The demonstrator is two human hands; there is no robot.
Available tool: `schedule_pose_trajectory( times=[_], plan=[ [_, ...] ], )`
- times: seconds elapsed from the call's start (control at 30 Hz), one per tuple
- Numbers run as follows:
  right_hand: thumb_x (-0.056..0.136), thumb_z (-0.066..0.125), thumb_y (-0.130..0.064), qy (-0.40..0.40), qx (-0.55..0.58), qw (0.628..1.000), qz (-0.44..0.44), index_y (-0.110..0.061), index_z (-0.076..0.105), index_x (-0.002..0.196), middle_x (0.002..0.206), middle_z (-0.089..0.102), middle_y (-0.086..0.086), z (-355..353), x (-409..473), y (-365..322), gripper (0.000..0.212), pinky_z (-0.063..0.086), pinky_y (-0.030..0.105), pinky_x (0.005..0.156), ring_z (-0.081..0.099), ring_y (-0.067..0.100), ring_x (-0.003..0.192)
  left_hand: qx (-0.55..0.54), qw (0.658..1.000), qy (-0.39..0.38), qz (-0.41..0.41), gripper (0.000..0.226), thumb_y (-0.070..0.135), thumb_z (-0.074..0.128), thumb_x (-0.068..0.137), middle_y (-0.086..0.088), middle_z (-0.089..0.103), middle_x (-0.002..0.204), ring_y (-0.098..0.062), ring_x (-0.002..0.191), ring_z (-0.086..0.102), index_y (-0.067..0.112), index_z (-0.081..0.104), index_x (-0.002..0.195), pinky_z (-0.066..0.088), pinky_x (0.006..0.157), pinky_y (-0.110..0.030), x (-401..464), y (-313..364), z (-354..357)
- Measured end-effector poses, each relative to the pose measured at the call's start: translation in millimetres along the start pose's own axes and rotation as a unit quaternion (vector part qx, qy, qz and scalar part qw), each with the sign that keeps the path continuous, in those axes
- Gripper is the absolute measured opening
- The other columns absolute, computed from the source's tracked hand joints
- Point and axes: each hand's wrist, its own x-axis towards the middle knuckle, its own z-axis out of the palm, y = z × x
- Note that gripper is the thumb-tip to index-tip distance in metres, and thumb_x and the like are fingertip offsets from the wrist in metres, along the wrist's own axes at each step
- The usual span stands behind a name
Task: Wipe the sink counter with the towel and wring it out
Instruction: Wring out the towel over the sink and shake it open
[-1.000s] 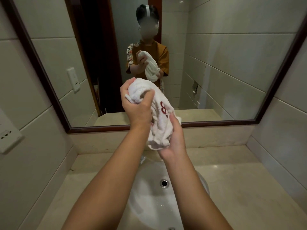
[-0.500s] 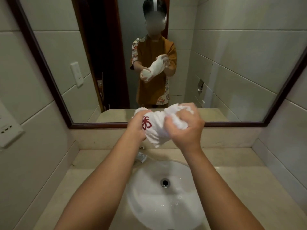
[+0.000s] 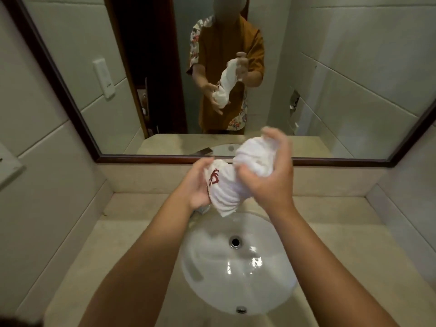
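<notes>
A white towel (image 3: pixel 238 175) with red stitching is bunched and twisted between both hands, held in the air above the back rim of the white sink basin (image 3: pixel 212 279). My left hand (image 3: pixel 198 185) cups its lower left end, fingers loosely curled around the cloth. My right hand (image 3: pixel 273 175) grips the upper right end, fingers wrapped over the bundle. The beige stone counter (image 3: pixel 354 244) surrounds the basin. The tap is mostly hidden behind my left hand.
A wood-framed mirror (image 3: pixel 354 67) fills the wall behind the counter and reflects a person holding the towel. A wall socket (image 3: pixel 9 168) sits on the left tiled wall. Tiled walls close in on both sides. The drain (image 3: pixel 235 241) is open.
The towel and both hands have come down from mirror height towards the basin. The hands twisted in opposite ways: the right went from below the bundle to its upper right end.
</notes>
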Motion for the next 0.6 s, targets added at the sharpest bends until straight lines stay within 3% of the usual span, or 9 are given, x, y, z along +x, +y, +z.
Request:
schedule_pose_trajectory(
  times=[0.07, 0.17, 0.23, 0.3, 0.4, 0.5, 0.6],
  plan=[
    [0.066, 0.075, -0.017, 0.085, 0.124, 0.96, 0.238, -0.029, 0.049, 0.134, 0.126, 0.055, -0.004, -5.4, 4.7, 10.3, 0.074, 0.052, 0.019, 0.085, 0.057, 0.007, 0.112, -0.104, 0.993, -0.054, 0.017, 0.04, 0.01, 0.039, 0.078, -0.02, 0.065, 0.112, -0.034, 0.1, 0.066, 0.003, 0.059, 0.111, 0.053, 0.09, -0.044, -2.7, -9.8, -17.9],
    [0.073, 0.071, -0.01, 0.116, 0.285, 0.834, 0.458, -0.006, 0.068, 0.115, 0.111, 0.069, 0.017, -9.2, 2.8, 31.1, 0.042, 0.058, 0.036, 0.071, 0.069, 0.034, 0.097, -0.177, 0.979, -0.066, 0.077, 0.04, -0.005, 0.043, 0.085, -0.023, 0.055, 0.136, -0.036, 0.125, 0.055, -0.001, 0.053, 0.124, 0.053, 0.095, -0.047, -2.2, -25.9, -45.0],
    [0.081, 0.067, -0.013, 0.087, 0.362, 0.756, 0.538, -0.003, 0.07, 0.108, 0.112, 0.07, 0.022, -4.7, -11.6, 39.2, 0.029, 0.057, 0.047, 0.086, 0.07, 0.037, 0.099, -0.142, 0.983, -0.043, 0.104, 0.053, 0.005, 0.065, 0.085, -0.02, 0.058, 0.134, -0.033, 0.122, 0.058, -0.003, 0.049, 0.135, 0.058, 0.089, -0.039, -3.9, -34.1, -50.6],
    [0.085, 0.06, -0.019, 0.057, 0.413, 0.712, 0.564, -0.004, 0.067, 0.111, 0.111, 0.071, 0.022, 0.2, -27.3, 43.2, 0.031, 0.054, 0.049, 0.093, 0.07, 0.037, 0.1, -0.135, 0.982, -0.039, 0.129, 0.082, 0.019, 0.089, 0.065, -0.017, 0.065, 0.125, -0.029, 0.113, 0.064, 0.001, 0.051, 0.135, 0.057, 0.088, -0.038, -3.2, -41.1, -57.6],
    [0.086, 0.053, -0.023, 0.06, 0.454, 0.679, 0.573, -0.007, 0.066, 0.102, 0.096, 0.07, 0.016, 8.2, -43.8, 42.0, 0.027, 0.053, 0.039, 0.082, 0.07, 0.032, 0.085, -0.17, 0.969, -0.066, 0.164, 0.098, 0.026, 0.099, 0.041, -0.014, 0.067, 0.121, -0.027, 0.114, 0.064, 0.006, 0.056, 0.127, 0.047, 0.103, -0.045, -0.4, -45.9, -61.8],
    [0.083, 0.05, -0.02, 0.092, 0.455, 0.658, 0.593, -0.007, 0.066, 0.094, 0.089, 0.068, 0.014, 20.0, -60.9, 38.2, 0.023, 0.049, 0.036, 0.079, 0.067, 0.031, 0.081, -0.208, 0.957, -0.107, 0.173, 0.078, 0.021, 0.092, 0.054, -0.014, 0.063, 0.121, -0.029, 0.118, 0.058, 0.007, 0.059, 0.124, 0.039, 0.11, -0.05, -3.9, -46.5, -54.8],
    [0.084, 0.046, -0.015, 0.15, 0.457, 0.663, 0.573, -0.004, 0.065, 0.085, 0.082, 0.067, 0.013, 29.8, -67.0, 38.6, 0.022, 0.05, 0.035, 0.076, 0.066, 0.029, 0.077, -0.212, 0.953, -0.06, 0.21, 0.051, 0.009, 0.073, 0.075, -0.016, 0.064, 0.12, -0.032, 0.112, 0.063, 0.009, 0.058, 0.123, 0.052, 0.093, -0.049, -7.6, -46.7, -45.8]
  ],
)
